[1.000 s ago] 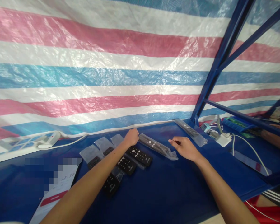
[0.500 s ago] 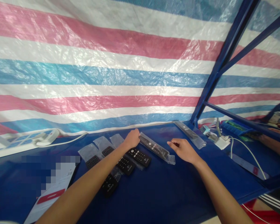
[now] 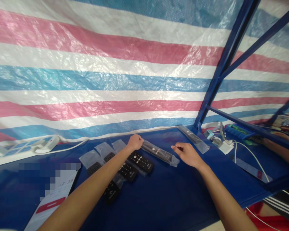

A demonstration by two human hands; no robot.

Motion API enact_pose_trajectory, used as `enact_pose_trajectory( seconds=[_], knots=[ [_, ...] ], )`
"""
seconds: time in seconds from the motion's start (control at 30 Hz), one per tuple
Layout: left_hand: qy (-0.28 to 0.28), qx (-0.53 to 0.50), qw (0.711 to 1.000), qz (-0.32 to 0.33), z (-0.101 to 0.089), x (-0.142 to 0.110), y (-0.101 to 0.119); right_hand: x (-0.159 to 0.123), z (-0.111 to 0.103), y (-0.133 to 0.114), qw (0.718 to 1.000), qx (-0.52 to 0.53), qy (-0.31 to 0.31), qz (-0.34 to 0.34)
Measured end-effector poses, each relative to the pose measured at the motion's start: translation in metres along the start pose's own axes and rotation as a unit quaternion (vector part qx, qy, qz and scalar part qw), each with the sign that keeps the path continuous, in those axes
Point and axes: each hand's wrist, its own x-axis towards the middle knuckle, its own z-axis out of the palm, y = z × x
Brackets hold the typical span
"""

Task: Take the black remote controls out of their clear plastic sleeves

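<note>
Remotes (image 3: 128,171) with clear bags (image 3: 103,149) lie side by side nearer than the left grip (image 3: 135,142), perhaps spaced to stay separate. That grip seems to pinch the far end of a bagged remote (image 3: 157,151), likely steadying it on the surface (image 3: 163,195). Its near end stops beside the right grip (image 3: 188,154), loosely curled, empty. Beyond lies another wrapped remote (image 3: 193,138).

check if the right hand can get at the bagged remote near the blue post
Probably yes: the right hand looks loosely curled with nothing seen in it, the bagged remote lies just beyond, and nothing visible, not even the blue post, stands between them.
</note>
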Motion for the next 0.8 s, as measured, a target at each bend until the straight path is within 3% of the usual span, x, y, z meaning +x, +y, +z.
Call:
enact_pose_trajectory(
  seconds=[0.3, 0.63, 0.8],
  knots=[
    [0.07, 0.049, 0.995, 0.056, -0.007, -0.014, 0.001, -0.001, -0.001, 0.0, 1.0, 0.007, -0.007, -0.002],
    [0.125, 0.113, 0.981, 0.095, -0.056, -0.021, 0.013, -0.007, -0.005, -0.006, 1.0, -0.008, -0.026, 0.005],
    [0.132, 0.116, 0.981, 0.081, -0.061, -0.024, 0.018, -0.006, -0.002, -0.005, 1.0, -0.017, -0.015, -0.001]
  ],
)
